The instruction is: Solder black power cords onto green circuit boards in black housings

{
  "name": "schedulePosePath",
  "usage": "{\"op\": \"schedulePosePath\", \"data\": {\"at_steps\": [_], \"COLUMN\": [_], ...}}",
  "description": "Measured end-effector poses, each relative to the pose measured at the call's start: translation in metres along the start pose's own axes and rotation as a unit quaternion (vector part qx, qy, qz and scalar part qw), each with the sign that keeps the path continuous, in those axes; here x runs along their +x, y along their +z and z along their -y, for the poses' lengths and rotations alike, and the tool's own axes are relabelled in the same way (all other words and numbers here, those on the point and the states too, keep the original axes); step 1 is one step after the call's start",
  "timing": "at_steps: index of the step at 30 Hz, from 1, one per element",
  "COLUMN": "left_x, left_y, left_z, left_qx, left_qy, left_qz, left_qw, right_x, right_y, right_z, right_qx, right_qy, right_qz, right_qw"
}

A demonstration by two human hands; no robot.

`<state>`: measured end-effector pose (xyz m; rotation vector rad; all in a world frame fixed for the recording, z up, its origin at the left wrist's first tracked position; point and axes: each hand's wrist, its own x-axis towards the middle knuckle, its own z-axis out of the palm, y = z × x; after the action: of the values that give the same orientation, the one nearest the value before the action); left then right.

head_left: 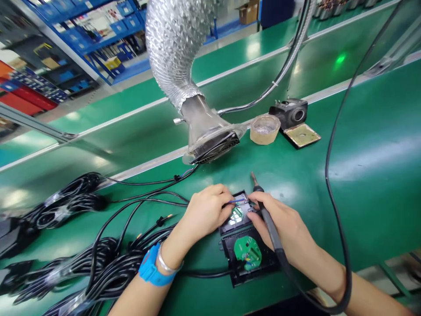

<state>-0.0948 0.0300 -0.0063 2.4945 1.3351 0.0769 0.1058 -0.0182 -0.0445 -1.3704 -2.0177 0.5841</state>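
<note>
My left hand [207,210], with a blue wrist strap [154,268] and a bangle on its arm, has its fingers pinched on a thin blue wire [239,200]. That wire lies over the upper black housing [226,228], which holds a small green circuit board [237,214]. Lying against my right hand [287,226] is a soldering iron [270,224], its tip pointing up and away from the boards. My right thumb and fingertips are at the upper housing's right edge. Just nearer me sits a second black housing [235,278] with a rounded green circuit board [241,249].
Bundled black cables [108,267] cover the bench's left side. Above the work hangs a fume extractor nozzle [210,131] on a silver duct [167,48]. Behind stand a tape roll [264,136] and a soldering iron stand [291,114] with a sponge tray. The iron's cord [329,175] loops at right.
</note>
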Motion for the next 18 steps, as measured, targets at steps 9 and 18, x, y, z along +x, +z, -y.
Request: {"op": "schedulePosePath", "data": {"at_steps": [9,18], "left_x": [0.001,0.003], "left_y": [0.004,0.003], "left_z": [0.003,0.002], "left_qx": [-0.05,-0.076], "left_qy": [0.03,0.012], "left_qz": [-0.028,-0.008], "left_qw": [0.998,0.997], "right_x": [-0.017,-0.042], "right_y": [-0.024,-0.051], "right_z": [0.004,0.01], "right_qx": [0.03,0.038], "right_qy": [-0.019,-0.111], "right_qz": [-0.098,-0.052], "right_qw": [0.995,0.992]}}
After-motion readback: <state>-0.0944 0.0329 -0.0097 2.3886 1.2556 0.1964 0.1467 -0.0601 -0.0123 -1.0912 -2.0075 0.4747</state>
